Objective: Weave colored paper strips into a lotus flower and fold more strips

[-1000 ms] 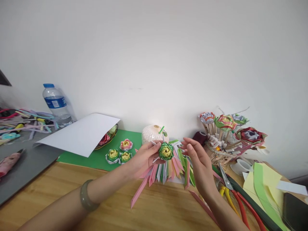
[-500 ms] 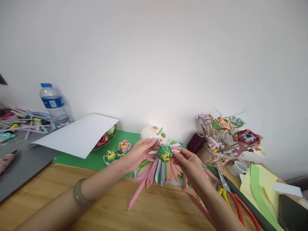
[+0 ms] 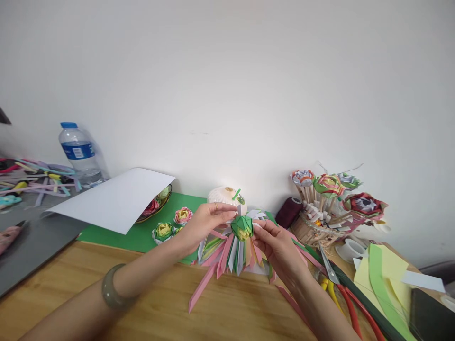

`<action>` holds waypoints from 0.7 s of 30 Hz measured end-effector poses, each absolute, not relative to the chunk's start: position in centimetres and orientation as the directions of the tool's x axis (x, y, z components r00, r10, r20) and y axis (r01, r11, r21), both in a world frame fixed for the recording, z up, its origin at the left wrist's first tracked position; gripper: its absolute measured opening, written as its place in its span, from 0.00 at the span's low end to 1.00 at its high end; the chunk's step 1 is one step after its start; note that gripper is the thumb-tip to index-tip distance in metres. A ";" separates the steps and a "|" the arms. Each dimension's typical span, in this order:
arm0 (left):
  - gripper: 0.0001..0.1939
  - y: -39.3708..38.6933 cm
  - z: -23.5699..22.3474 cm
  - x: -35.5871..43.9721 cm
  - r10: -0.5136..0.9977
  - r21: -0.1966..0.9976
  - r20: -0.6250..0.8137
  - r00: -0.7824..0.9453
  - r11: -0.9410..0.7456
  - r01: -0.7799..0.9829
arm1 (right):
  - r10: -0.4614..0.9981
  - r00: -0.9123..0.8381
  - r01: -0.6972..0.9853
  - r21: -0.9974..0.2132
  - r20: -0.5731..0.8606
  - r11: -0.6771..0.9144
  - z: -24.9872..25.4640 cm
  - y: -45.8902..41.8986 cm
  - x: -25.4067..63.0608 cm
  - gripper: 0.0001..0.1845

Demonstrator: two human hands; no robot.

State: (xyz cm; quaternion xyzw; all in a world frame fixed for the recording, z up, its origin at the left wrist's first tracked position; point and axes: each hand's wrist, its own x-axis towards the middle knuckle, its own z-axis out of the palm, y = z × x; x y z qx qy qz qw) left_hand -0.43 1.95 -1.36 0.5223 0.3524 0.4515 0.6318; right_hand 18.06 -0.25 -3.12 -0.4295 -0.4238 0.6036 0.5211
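Between my two hands is a folded paper flower (image 3: 242,228), green outside with a yellow centre and white strips sticking out around it. My left hand (image 3: 208,222) pinches a white strip at the flower's left side with thumb and fingertips. On the other side, my right hand (image 3: 275,244) pinches the flower's right edge. Below and behind the flower, folded paper strips (image 3: 223,255) in pink, green, white and yellow fan out on the table. One pink strip (image 3: 202,287) juts toward me. Finished paper flowers (image 3: 164,231) lie left of my left hand.
White paper (image 3: 117,199) leans over a basket (image 3: 156,208) on green card (image 3: 117,234). A water bottle (image 3: 77,151) stands at the left. Right are a pot of paper flowers (image 3: 320,232), maroon thread (image 3: 289,212), red-handled scissors (image 3: 350,303), a tape roll (image 3: 351,249) and a dark phone-like slab (image 3: 432,312).
The flower has turned slightly, and a white strip now points up at its top. My left fingers have shifted a little; both hands keep hold.
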 end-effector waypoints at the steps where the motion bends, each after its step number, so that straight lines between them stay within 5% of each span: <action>1: 0.18 1.9 -1.4 -0.4 0.937 0.984 0.027 0.350 0.037 -0.176 | 0.995 -0.078 -0.255 -0.963 -0.067 -0.085 -3.2 -0.3 18.0 0.13; 7: 0.16 1.4 -1.0 -0.2 0.951 0.996 0.079 0.299 -0.066 -0.054 | 0.999 -0.050 -0.167 -0.986 -0.009 -0.017 -3.1 -0.8 17.5 0.13; 15: 0.13 1.2 -0.7 -0.3 0.942 0.987 0.110 0.316 -0.140 0.074 | 0.956 0.090 0.310 -0.920 0.281 0.241 -1.9 -1.6 17.9 0.18; 21: 0.09 0.9 0.1 -0.6 0.917 0.960 0.151 0.370 -0.225 0.167 | 0.884 -0.143 0.497 -0.741 0.444 0.452 -0.5 -2.8 17.6 0.15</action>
